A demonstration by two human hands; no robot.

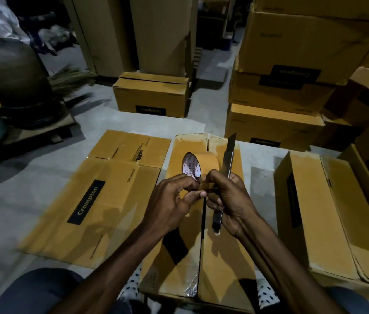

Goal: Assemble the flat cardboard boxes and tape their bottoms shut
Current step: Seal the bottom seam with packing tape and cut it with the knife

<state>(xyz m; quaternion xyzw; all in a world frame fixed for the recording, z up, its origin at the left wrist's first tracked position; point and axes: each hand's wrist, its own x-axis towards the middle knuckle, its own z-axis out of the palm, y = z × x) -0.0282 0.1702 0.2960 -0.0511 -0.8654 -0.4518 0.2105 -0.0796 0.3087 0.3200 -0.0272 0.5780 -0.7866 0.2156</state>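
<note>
tape roll [201, 163]: brown packing tape, white printed core, held up over far half of assembled box; loose end pulled toward hands
assembled box [222, 264]: bottom up, directly in front between knees; two flaps meet at centre seam running near-to-far, seam untaped along near half
left hand [174, 200]: fingers curled, pinching tape's loose end at thumb and fingertips, touching right hand
right hand [228, 198]: wrapped round utility knife [225, 175], thumb and forefinger also on tape end
knife: blade extended, pointing away toward box's far edge; handle end sticks out below palm
flat box [101, 191]: unfolded, lying on floor [9, 200] just left of assembled box, "Crompton" label up
open box [328, 214]: right of assembled box, close beside, on its side
small closed box [154, 96]: on floor beyond flat box, well apart, label upside down
stacked cartons [292, 71]: far right, three high, more behind
upright cardboard sheets [133, 30]: far centre, standing
broom [70, 80]: far left, bristles on floor, beside dark round vessel [9, 71]
</note>
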